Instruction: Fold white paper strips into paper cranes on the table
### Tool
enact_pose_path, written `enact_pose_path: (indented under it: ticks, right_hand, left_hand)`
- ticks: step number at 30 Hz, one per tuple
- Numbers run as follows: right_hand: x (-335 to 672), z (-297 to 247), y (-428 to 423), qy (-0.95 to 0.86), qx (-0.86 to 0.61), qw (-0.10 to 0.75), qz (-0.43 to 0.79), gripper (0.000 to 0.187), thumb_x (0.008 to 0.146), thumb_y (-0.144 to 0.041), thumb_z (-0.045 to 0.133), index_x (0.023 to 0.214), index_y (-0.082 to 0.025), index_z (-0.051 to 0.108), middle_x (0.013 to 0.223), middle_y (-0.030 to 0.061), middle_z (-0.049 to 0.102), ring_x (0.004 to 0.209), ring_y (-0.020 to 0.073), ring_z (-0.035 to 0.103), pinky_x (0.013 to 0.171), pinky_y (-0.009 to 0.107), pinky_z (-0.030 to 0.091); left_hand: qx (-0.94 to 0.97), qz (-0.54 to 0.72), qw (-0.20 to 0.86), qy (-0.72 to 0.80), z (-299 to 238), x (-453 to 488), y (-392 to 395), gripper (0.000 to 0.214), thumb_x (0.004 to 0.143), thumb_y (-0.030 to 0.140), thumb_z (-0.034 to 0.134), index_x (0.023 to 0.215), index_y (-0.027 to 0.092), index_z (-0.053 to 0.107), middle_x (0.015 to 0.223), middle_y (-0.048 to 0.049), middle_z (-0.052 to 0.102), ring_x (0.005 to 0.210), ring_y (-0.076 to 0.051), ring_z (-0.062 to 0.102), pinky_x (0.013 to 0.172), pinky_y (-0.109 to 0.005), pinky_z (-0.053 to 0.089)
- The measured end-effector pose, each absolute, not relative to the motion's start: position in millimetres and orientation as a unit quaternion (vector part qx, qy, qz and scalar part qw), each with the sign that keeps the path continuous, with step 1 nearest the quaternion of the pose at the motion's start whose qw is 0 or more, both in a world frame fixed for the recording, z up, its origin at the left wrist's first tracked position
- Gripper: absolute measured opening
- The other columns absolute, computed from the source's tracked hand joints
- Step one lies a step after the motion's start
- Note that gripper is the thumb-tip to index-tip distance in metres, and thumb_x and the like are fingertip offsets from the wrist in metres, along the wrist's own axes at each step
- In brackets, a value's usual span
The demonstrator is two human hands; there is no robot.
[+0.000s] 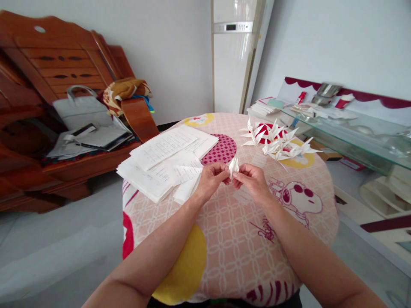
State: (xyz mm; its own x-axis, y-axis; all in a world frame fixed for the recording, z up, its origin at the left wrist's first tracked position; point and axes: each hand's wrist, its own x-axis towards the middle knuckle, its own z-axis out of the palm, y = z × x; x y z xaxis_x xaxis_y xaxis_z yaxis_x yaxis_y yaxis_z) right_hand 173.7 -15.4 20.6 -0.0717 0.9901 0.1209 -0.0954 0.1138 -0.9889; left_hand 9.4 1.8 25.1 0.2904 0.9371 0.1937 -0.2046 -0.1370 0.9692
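A small folded white paper piece (233, 166) is held above the table between both hands. My left hand (212, 177) pinches its left side with closed fingers. My right hand (252, 177) pinches its right side, fingers closed too. Both hands hover over a round table covered by a pink patterned cloth (231, 239). A cluster of several finished white paper cranes (278, 143) lies on the cloth beyond my right hand. A stack of printed white paper sheets (167, 160) lies to the left of my left hand.
A wooden bench (48, 128) at the left holds a grey bag (81, 109), papers and a folded blanket. A white standing air conditioner (234, 55) is at the back. A glass shelf (353, 128) at the right carries cups, a metal bowl and papers.
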Motion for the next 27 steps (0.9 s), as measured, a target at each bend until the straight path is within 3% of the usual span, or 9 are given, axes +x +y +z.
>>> enact_pose_path:
  ticks: [11,16,21,27]
  right_hand:
    - [173.0,22.6,-16.9,-0.506,-0.433,0.534,0.521,0.035,0.069,-0.048,0.083,0.07,-0.018,0.065,0.058,0.0028,0.071,0.047,0.0151,0.063,0.047,0.026,0.052]
    - [175.7,26.6,-17.3,-0.502,-0.404,0.498,0.58,0.033,0.069,-0.045,0.083,0.07,-0.017,0.066,0.061,0.0029,0.071,0.05,0.0154,0.065,0.048,0.026,0.053]
    - [172.8,26.2,-19.2,-0.494,-0.409,0.52,0.564,0.032,0.068,-0.043,0.082,0.063,-0.017,0.066,0.056,0.0031,0.07,0.043,0.014,0.061,0.042,0.024,0.049]
    - [169.5,26.8,-21.0,-0.468,-0.427,0.549,0.544,0.03,0.068,-0.042,0.082,0.063,-0.017,0.065,0.054,0.002,0.068,0.039,0.0127,0.057,0.037,0.023,0.045]
  left_hand:
    - [0.55,0.507,0.567,0.344,20.5,12.7,2.1,0.039,0.073,0.048,0.083,0.074,0.013,0.065,0.061,-0.0017,0.067,0.054,-0.012,0.062,0.055,-0.024,0.052]
    - [0.546,0.501,0.574,0.348,22.3,12.1,0.6,0.035,0.074,0.044,0.081,0.073,0.014,0.064,0.06,-0.0016,0.067,0.052,-0.012,0.061,0.053,-0.023,0.05]
    - [0.543,0.524,0.556,0.348,19.3,16.7,-1.9,0.034,0.075,0.042,0.081,0.072,0.015,0.061,0.055,0.0013,0.062,0.047,-0.009,0.055,0.049,-0.021,0.044]
    - [0.522,0.5,0.597,0.349,19.7,20.2,-4.7,0.037,0.077,0.047,0.08,0.079,0.013,0.063,0.065,-0.0024,0.068,0.057,-0.012,0.062,0.059,-0.024,0.05]
